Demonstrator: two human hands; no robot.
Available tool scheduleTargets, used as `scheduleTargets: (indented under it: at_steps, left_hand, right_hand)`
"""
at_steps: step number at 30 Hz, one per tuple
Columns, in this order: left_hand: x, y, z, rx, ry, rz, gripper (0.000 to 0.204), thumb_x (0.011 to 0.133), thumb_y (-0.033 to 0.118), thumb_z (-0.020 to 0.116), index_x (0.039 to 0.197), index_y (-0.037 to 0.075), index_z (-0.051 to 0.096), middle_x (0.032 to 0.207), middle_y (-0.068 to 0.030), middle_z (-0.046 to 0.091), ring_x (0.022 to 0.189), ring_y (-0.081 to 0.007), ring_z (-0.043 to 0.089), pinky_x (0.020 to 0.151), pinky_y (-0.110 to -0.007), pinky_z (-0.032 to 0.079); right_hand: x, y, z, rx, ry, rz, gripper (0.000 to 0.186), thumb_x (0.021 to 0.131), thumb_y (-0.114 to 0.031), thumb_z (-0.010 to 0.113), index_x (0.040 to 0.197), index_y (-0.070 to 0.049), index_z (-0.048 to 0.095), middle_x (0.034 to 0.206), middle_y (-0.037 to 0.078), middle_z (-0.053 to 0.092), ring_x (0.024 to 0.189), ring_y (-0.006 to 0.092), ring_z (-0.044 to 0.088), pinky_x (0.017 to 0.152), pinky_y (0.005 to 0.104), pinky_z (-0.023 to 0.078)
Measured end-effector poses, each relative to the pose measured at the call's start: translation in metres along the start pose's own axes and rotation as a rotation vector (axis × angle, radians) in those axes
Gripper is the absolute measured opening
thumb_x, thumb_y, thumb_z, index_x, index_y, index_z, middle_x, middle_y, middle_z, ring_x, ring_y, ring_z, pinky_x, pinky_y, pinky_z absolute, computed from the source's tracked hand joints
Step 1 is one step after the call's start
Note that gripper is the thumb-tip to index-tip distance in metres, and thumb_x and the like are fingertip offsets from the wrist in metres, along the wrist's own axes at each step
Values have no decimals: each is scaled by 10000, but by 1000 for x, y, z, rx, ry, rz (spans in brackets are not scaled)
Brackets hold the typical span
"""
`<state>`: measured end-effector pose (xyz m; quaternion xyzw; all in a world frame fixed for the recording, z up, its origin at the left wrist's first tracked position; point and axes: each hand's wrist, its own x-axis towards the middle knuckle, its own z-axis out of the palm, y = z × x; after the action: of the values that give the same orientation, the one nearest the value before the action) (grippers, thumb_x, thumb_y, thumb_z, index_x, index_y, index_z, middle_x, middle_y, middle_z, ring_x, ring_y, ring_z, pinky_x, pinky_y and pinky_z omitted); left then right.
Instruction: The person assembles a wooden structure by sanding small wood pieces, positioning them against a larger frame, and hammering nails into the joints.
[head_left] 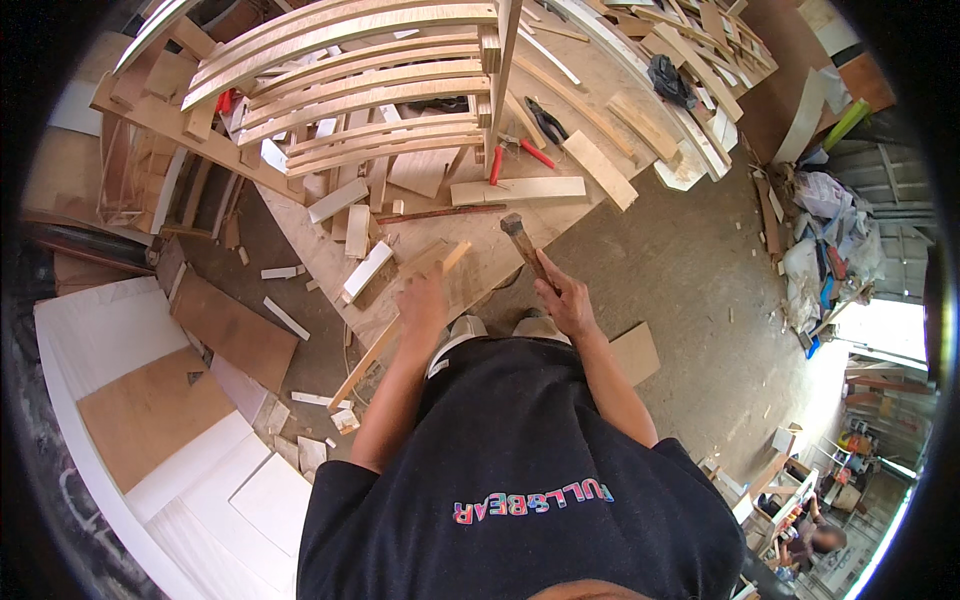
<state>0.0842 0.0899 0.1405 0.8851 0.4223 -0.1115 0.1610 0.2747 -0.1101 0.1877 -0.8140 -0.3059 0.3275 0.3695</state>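
Observation:
My right hand point(568, 303) is wrapped round the handle of a hammer point(526, 246), whose worn head points away from me, toward the bench. My left hand point(422, 300) is closed on a thin wooden strip point(372, 350), which slants from the bench top down past my left forearm. The strip's far end lies over the plywood bench top point(480, 235). Beyond my hands, a slatted wooden frame point(380, 95) with curved rails stands on the bench. Red-handled pincers point(520, 153) and black-handled pliers point(546, 121) lie to its right.
Wood blocks point(368, 272) and a pale board point(518, 190) lie on the bench. Long offcuts point(690, 50) are heaped at far right. A white panel point(110, 330) leans at left. Scraps litter the floor point(690, 270); another person point(815, 540) is at lower right.

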Motion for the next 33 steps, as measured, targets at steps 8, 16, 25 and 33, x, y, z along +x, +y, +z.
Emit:
scheduleTargets:
  at_steps: [8,16,25,33]
  left_hand:
    - [-2,19,-17,-27,-67,58,406,955,109,568,1351,114,659,1078,-217,735,974,-408,740,820,-532,590]
    - [23,43,-32,16,-65,109,228,936,105,581,999,47,792,966,-211,770,922,-399,756,799,-511,602]
    - [14,57,-21,12,-18,34,201,931,106,610,964,37,796,954,-206,775,909,-381,767,772,-489,615]
    - [12,60,-13,38,56,41,172,922,95,639,940,13,789,931,-212,775,889,-385,772,732,-471,622]
  right_hand:
    - [-4,4,12,38,35,-94,540,1047,-145,588,1579,-133,493,793,108,672,607,146,604,645,336,531]
    - [15,5,33,-144,0,-294,504,1051,-149,569,1547,-99,501,940,319,669,843,488,665,755,502,529]
    - [19,-7,37,-224,-50,-367,561,1017,-92,570,1570,-116,473,949,334,664,840,526,659,743,539,526]
    - [16,8,53,-281,6,-422,574,998,-77,594,1561,-103,484,876,305,654,782,480,656,710,541,514]
